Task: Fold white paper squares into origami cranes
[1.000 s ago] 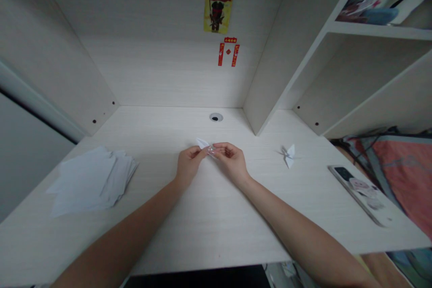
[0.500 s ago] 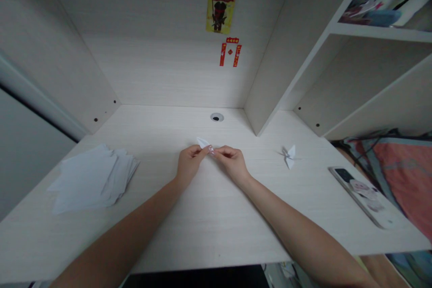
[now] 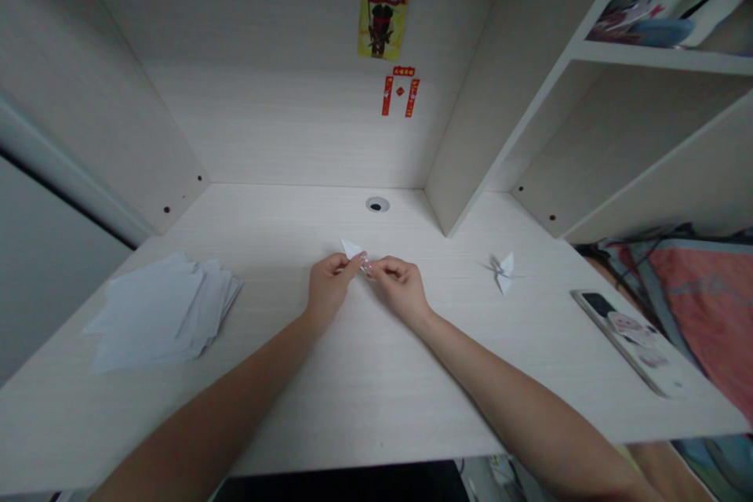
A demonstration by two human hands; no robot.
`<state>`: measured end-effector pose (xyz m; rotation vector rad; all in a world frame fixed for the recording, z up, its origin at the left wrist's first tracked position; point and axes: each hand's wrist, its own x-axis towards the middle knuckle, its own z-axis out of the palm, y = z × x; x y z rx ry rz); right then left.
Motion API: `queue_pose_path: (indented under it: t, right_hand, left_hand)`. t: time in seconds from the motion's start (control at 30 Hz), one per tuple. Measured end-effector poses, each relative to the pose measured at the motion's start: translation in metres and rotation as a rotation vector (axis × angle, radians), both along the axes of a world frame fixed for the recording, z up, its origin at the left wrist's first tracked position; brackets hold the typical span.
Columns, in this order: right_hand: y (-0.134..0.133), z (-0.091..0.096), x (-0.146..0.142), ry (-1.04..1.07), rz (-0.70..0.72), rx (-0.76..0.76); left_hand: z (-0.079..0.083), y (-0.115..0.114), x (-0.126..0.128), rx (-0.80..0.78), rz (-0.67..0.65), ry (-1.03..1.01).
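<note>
A pale desk (image 3: 353, 400) meets a stickered back panel (image 3: 282, 118) and side shelves (image 3: 664, 56).

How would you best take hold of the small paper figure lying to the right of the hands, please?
I would pinch the paper figure lightly at its middle, coming from above, probably with the right hand, which is the nearer one. Its thin points spread outward from that middle and would likely bend if gripped, and it rests on the desk, so its top is exposed.

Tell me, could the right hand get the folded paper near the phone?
Probably yes: nothing stands between the right hand and the folded paper on the desk. But that hand seems to be pinching another paper, so it may need to let go first.
</note>
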<state>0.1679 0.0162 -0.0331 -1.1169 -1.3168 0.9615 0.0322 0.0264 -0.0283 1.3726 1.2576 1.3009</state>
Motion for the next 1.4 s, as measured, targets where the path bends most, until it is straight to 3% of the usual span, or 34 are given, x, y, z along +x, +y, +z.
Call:
queue_pose_path:
  t: [0.27, 0.47, 1.07, 1.4]
  right_hand:
    - [0.003, -0.001, 0.004, 0.135, 0.076, -0.086]
    - [0.008, -0.001, 0.008, 0.071, 0.140, -0.086]
    - [0.005, 0.003, 0.010, -0.112, 0.092, 0.037]
    - [0.003, 0.002, 0.008, -0.111, 0.068, 0.054]
  left_hand:
    - [-0.005, 0.005, 0.000, -0.029, -0.096, -0.026]
    - [0.001, 0.005, -0.002, -0.025, -0.009, 0.020]
    - [0.005, 0.003, -0.006, 0.052, 0.103, 0.067]
    - [0.001, 0.005, -0.006, 0.021, 0.075, 0.037]
